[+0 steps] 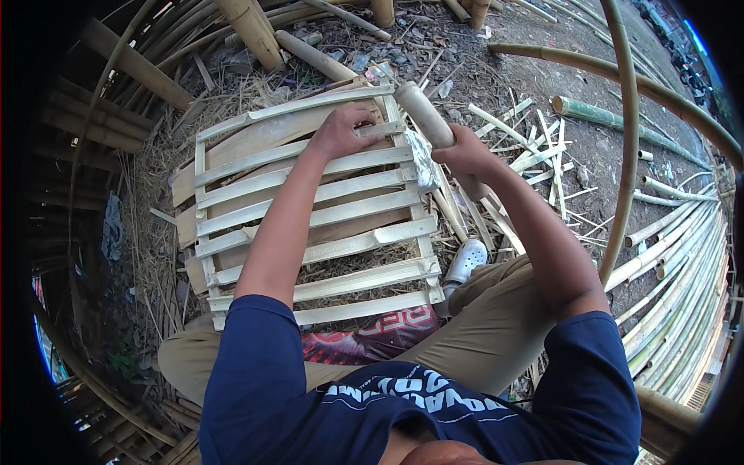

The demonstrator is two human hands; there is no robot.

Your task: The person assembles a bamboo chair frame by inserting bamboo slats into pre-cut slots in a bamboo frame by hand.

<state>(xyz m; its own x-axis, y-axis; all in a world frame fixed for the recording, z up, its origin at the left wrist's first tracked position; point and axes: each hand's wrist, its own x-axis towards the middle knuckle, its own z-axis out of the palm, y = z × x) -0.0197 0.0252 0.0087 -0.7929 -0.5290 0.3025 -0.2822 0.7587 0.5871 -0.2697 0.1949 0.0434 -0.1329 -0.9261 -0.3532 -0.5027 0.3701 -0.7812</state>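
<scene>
A stack of cut bamboo poles (674, 288) lies at the right. A green bamboo pole (620, 120) lies on the ground, far right. A grey-blue rag (113, 226) is positioned at the left.

White lettering with a numeral spreads across the front of the navy shirt (496, 434), bold in the middle, with finer lines of print beside it. Large, pale-edged capitals stand on the red-and-dark cloth (341, 349), partly covered by the trouser leg (496, 318).
</scene>
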